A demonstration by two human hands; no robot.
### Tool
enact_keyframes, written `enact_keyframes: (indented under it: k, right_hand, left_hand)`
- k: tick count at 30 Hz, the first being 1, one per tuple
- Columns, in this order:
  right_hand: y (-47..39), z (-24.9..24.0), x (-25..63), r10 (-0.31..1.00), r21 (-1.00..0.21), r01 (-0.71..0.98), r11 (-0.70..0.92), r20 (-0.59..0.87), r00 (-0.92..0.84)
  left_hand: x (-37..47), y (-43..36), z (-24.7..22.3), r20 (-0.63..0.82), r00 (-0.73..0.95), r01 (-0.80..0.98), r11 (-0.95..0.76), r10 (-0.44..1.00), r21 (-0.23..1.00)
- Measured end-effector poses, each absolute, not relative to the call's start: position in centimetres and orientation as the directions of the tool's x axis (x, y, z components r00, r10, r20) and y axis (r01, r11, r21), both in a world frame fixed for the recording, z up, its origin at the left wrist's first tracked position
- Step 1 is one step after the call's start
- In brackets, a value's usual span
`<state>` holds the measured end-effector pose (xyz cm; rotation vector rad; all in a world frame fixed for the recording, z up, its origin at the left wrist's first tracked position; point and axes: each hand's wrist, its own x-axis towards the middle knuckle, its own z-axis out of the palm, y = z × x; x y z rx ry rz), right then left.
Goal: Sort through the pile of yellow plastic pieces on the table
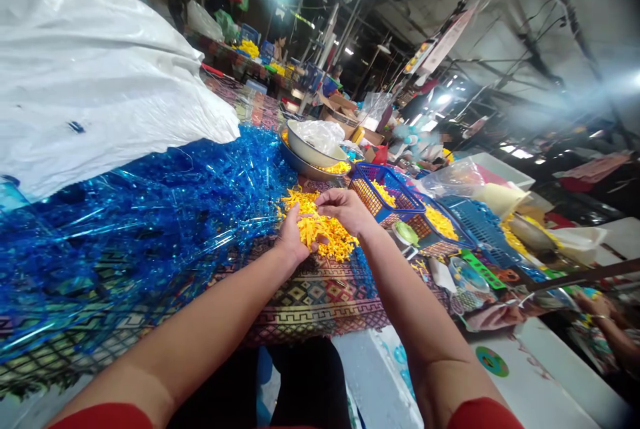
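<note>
A heap of small yellow-orange plastic pieces (337, 247) lies on a patterned cloth (300, 302) in front of me. My left hand (294, 237) is at the heap's left side, its fingers and thumb curled around a clump of these pieces. Just to the right and slightly higher, my right hand (347, 209) has thumb and fingertips drawn together over the heap. Whatever is between those fingertips is too small to make out. To the left of my hands, a mass of shiny blue plastic pieces (165, 215) spreads over the cloth.
A large white sack (100, 69) lies at left. Beyond the heap stand stacked bowls (313, 149). Blue baskets (387, 192) with yellow pieces and a green strip (483, 269) are at right. Another person's arm (607, 322) shows at the right edge.
</note>
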<state>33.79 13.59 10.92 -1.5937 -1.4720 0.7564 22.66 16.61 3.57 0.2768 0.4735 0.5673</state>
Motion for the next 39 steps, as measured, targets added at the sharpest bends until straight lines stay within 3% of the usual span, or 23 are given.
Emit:
enact_keyframes:
  k: [3, 8, 10, 13, 15, 21, 25, 31, 39]
  right_hand:
    - [13.8, 10.6, 34.9, 0.973, -0.775, 0.631, 0.041, 0.175, 0.152]
    - [13.7, 9.6, 38.2, 0.894, -0.413, 0.91, -0.038, 0.393, 0.216]
    - [13.4, 9.5, 38.3, 0.891, -0.408, 0.913, -0.02, 0.406, 0.202]
    - [12.8, 9.9, 36.8, 0.941, -0.523, 0.846, 0.106, 0.327, 0.084]
    - [12.7, 10.4, 35.5, 0.961, -0.535, 0.821, 0.2, 0.27, -0.059]
    - [13.4, 11.5, 34.1, 0.933, -0.202, 0.915, 0.349, 0.171, -0.318]
    - [13.6, 11.7, 34.1, 0.917, -0.087, 0.914, 0.397, 0.066, -0.392]
    - [13.9, 11.4, 33.8, 0.918, -0.07, 0.916, 0.396, 0.01, -0.396]
    - [14.0, 10.5, 33.7, 0.969, -0.185, 0.952, 0.244, 0.087, -0.232]
  left_hand:
    - [22.6, 16.6, 3.7, -0.368, 0.738, -0.438, 0.816, 0.566, 0.376]
    - [22.5, 16.6, 3.7, -0.369, 0.747, -0.428, 0.824, 0.553, 0.37]
    - [22.5, 16.6, 3.7, -0.363, 0.753, -0.42, 0.826, 0.549, 0.376]
    - [22.6, 16.5, 3.8, -0.359, 0.763, -0.409, 0.831, 0.539, 0.378]
    - [22.6, 16.4, 3.8, -0.345, 0.768, -0.417, 0.83, 0.54, 0.371]
    - [22.6, 16.4, 3.6, -0.295, 0.794, -0.426, 0.833, 0.532, 0.354]
    - [22.7, 16.4, 3.5, -0.294, 0.795, -0.43, 0.835, 0.531, 0.344]
    - [22.9, 16.5, 3.3, -0.277, 0.807, -0.416, 0.834, 0.522, 0.362]
    - [22.8, 16.5, 3.3, -0.296, 0.796, -0.427, 0.836, 0.529, 0.346]
